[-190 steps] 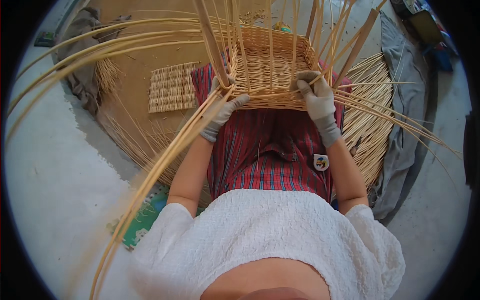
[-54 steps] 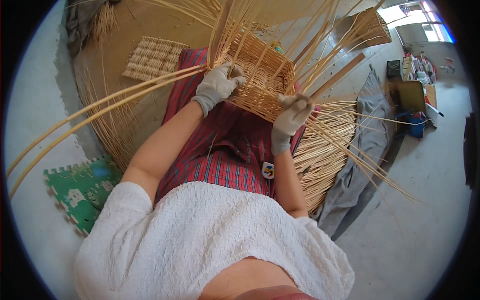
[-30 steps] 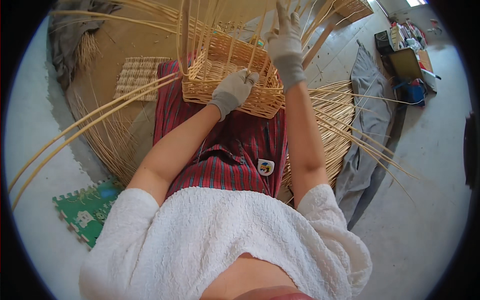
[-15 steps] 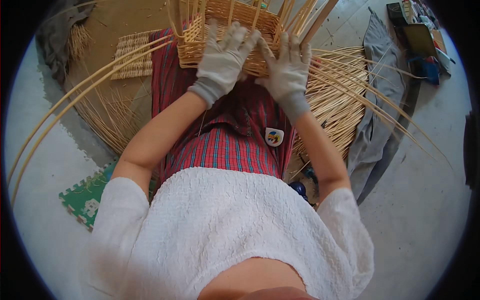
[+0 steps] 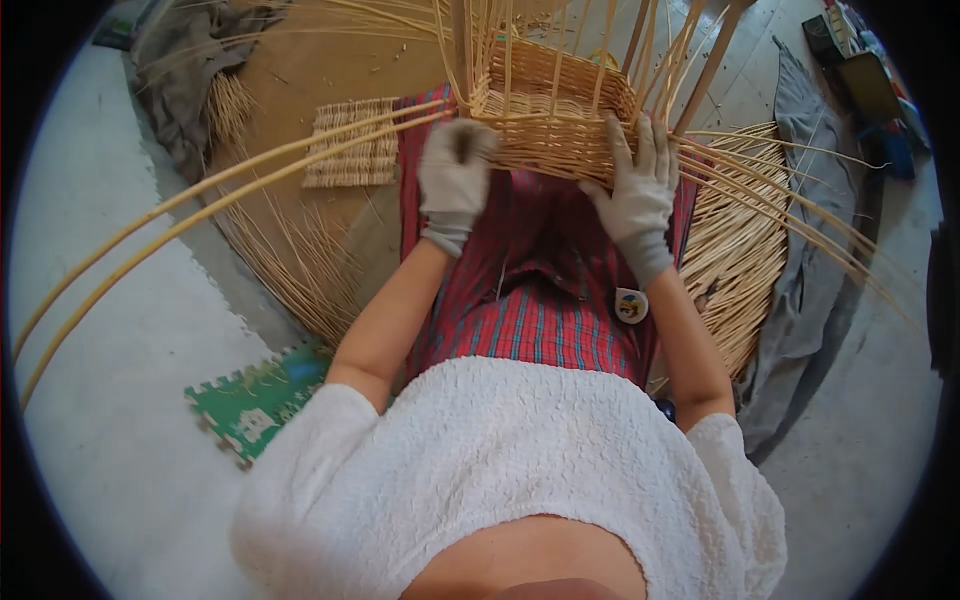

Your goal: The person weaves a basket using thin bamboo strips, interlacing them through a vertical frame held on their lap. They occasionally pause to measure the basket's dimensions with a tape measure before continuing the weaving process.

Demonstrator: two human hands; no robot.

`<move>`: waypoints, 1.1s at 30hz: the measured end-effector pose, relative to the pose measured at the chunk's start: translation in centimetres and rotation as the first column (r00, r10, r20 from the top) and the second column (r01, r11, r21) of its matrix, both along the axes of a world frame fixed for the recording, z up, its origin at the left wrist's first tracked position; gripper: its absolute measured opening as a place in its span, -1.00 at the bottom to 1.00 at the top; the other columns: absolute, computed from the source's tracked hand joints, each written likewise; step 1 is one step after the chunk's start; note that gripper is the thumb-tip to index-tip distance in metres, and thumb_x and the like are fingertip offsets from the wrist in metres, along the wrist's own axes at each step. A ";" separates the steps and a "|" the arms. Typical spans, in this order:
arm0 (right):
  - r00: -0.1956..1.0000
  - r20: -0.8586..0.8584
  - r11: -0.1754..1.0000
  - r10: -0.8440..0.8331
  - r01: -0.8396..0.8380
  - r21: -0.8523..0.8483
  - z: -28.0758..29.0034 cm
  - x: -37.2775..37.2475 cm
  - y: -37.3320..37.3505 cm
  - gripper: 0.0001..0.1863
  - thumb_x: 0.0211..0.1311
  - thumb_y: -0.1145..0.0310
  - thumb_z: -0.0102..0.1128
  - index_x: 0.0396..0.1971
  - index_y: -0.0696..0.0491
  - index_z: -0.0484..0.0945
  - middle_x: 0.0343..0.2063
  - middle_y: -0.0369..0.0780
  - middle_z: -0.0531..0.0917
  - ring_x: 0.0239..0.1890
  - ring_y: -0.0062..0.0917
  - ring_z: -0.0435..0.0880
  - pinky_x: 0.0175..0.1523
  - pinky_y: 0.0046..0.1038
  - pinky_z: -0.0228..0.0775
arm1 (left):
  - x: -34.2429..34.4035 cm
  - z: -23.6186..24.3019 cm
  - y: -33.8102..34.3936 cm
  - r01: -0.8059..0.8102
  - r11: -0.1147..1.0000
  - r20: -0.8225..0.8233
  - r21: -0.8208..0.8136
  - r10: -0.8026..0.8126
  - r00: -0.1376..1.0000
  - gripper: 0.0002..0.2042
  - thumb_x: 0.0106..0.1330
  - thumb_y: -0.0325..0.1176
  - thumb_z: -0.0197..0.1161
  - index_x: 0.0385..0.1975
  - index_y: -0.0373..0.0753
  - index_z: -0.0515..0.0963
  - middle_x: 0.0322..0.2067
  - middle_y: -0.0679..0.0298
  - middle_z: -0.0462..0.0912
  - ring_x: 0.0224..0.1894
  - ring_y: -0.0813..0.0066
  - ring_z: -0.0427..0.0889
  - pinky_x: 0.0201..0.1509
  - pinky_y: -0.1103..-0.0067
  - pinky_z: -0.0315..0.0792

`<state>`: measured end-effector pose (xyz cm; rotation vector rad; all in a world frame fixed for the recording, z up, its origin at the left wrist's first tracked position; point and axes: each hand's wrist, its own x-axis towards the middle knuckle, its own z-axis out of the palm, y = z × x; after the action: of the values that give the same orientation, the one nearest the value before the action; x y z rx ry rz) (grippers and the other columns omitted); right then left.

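1 emblem label (image 5: pixel 631 306) sits near the right hand (image 5: pixel 640 186).

Free room above the lap (image 5: pixel 540 225); obstacles: canes (image 5: pixel 180 228) at left, seemingly crowded stakes (image 5: pixel 711 68) beyond.

The basket (image 5: pixel 560 145) is woven cane-like material, ridged, with a faint sheen; the long rods (image 5: pixel 213 180) look smooth and satiny, the flat slats (image 5: pixel 712 70) plain matt wood. Left hand (image 5: pixel 455 185) and right hand (image 5: pixel 643 190) wear matt, fabric-looking gloves (image 5: pixel 448 232). The woven panel (image 5: pixel 350 172) is rough and dull. The checked garment (image 5: pixel 550 335) is matt cloth, the white top (image 5: pixel 520 430) crinkled fabric, the mat (image 5: pixel 240 400) dull and foam-like.
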<state>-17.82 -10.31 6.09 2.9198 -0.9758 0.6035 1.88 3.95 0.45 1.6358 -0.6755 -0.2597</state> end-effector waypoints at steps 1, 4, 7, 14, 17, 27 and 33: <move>0.985 0.170 0.988 -0.006 -0.021 0.155 0.1 0.3 2.0 -0.16 0.05 0.18 0.49 0.39 -0.19 0.36 0.32 -0.07 0.40 0.41 -0.13 0.31 0.49 -0.10 0.12 | 1.4 1.8 0.0 -0.051 0.997 -0.080 -0.057 0.047 0.996 -0.71 0.25 -0.25 0.48 -0.11 -0.17 0.62 -0.35 0.33 0.68 -0.32 0.50 0.64 -0.23 0.54 0.53; 0.913 0.224 0.789 0.340 -0.407 0.460 1.3 3.0 6.7 -0.34 0.08 0.27 0.48 0.26 -0.12 0.50 0.21 -0.10 0.53 0.34 -0.16 0.42 0.42 -0.22 0.29 | 5.3 2.0 0.9 -0.086 0.996 0.211 -0.015 0.087 0.974 -0.83 0.33 -0.31 0.45 -0.29 -0.25 0.63 -0.56 0.42 0.64 -0.49 0.67 0.56 -0.47 0.64 0.40; 0.713 0.500 0.580 0.492 -0.697 0.422 3.6 6.9 11.4 -0.42 0.07 0.28 0.48 0.17 -0.13 0.57 0.12 -0.13 0.61 0.20 -0.21 0.57 0.37 -0.22 0.36 | 9.5 -5.3 5.5 0.532 0.835 -0.063 -0.139 -0.544 0.837 -0.85 0.38 -0.36 0.39 -0.19 -0.25 0.61 -0.43 0.39 0.65 -0.42 0.62 0.59 -0.36 0.62 0.47; 0.434 0.160 0.348 0.887 -0.853 0.388 3.7 9.8 14.7 -0.57 0.16 -0.17 0.26 -0.33 -0.07 0.66 -0.51 -0.24 0.67 -0.35 -0.34 0.68 -0.11 -0.30 0.50 | 4.4 4.6 0.5 0.230 0.881 -0.146 -0.414 -0.314 0.938 -0.58 0.50 -0.03 0.21 -0.16 -0.37 0.60 -0.33 0.29 0.66 -0.31 0.52 0.60 -0.11 0.62 0.57; 0.499 0.276 0.327 0.822 -0.808 0.490 4.3 6.3 12.8 -0.63 0.26 -0.02 0.22 -0.58 -0.06 0.59 -0.63 -0.25 0.66 -0.48 -0.27 0.67 -0.24 -0.21 0.46 | 9.1 0.7 -3.0 0.387 0.673 -0.455 -0.630 -0.724 0.519 -0.31 0.46 0.29 0.02 -0.19 -0.40 0.64 -0.45 0.24 0.66 -0.41 0.46 0.62 -0.15 0.57 0.60; 0.495 0.748 0.295 -0.442 -0.707 0.643 -1.1 3.5 -2.3 -0.75 0.56 0.30 0.07 0.07 0.10 0.50 -0.38 -0.28 0.64 -0.38 -0.57 0.63 -0.21 -0.40 0.61 | 8.9 1.4 -1.8 0.469 0.754 -0.408 -0.460 -0.649 0.642 -0.54 0.50 -0.21 0.19 0.24 -0.42 0.45 -0.16 0.07 0.65 -0.04 0.36 0.61 0.04 0.52 0.53; 0.635 0.661 0.497 -0.400 -0.456 0.738 -3.0 3.0 -2.9 -0.80 0.40 0.57 0.23 -0.03 0.13 0.55 -0.24 -0.25 0.68 -0.25 -0.60 0.71 -0.17 -0.58 0.62 | 5.0 -1.4 -0.9 0.394 0.904 -0.426 -0.165 -0.425 0.799 -0.44 0.15 -0.32 0.60 0.06 -0.11 0.36 0.06 0.27 0.48 0.12 0.44 0.52 0.25 0.46 0.48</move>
<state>-14.85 -13.21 3.06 3.4665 -1.7423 2.1421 6.83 3.10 -0.99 1.2769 -0.6594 -0.9008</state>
